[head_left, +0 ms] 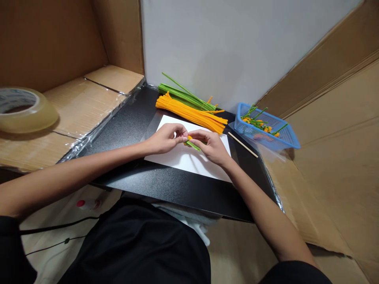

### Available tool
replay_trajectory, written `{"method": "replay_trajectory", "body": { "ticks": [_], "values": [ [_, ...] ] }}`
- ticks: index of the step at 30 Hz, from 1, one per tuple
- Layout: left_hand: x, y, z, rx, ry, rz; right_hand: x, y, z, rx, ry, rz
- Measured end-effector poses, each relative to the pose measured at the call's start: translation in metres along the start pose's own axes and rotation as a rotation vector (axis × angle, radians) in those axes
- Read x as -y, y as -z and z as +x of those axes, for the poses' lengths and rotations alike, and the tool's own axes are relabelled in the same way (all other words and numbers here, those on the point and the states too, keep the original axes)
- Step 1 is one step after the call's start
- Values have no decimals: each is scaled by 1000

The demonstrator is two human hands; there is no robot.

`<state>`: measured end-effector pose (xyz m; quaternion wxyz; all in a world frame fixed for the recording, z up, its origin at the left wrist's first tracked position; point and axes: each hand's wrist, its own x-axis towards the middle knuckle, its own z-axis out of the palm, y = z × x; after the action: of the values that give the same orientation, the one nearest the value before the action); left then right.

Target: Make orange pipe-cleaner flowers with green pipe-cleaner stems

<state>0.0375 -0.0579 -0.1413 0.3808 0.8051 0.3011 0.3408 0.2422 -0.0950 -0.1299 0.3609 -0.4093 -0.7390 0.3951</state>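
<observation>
Over a white sheet (177, 161), both my hands meet at a small orange and green pipe-cleaner piece (193, 145). My left hand (167, 138) pinches its left side between thumb and fingers. From the right, my right hand (211, 146) closes on the same piece, thumb against its green part. The fingers hide some of its shape. Just behind the sheet lies a bundle of orange pipe cleaners (189, 113), and behind that a bundle of green ones (186, 96). A thin wooden stick (242, 144) rests on the black table right of the sheet.
A blue basket (284, 141) with several orange and green pieces stands at the back right. On cardboard at the left sits a large tape roll (44, 114). Cardboard walls flank the black table (142, 183). A red-capped bottle (89, 204) is below its front edge.
</observation>
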Motion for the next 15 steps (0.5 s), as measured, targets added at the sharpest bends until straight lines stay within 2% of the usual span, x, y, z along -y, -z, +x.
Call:
{"method": "replay_trajectory", "body": {
  "ticks": [9,15],
  "values": [
    [-1,14,4,110,-239,79,1,3,1,90,-117,241],
    [-4,18,3,126,-339,139,3,3,-1,117,-125,234]
  ]
}}
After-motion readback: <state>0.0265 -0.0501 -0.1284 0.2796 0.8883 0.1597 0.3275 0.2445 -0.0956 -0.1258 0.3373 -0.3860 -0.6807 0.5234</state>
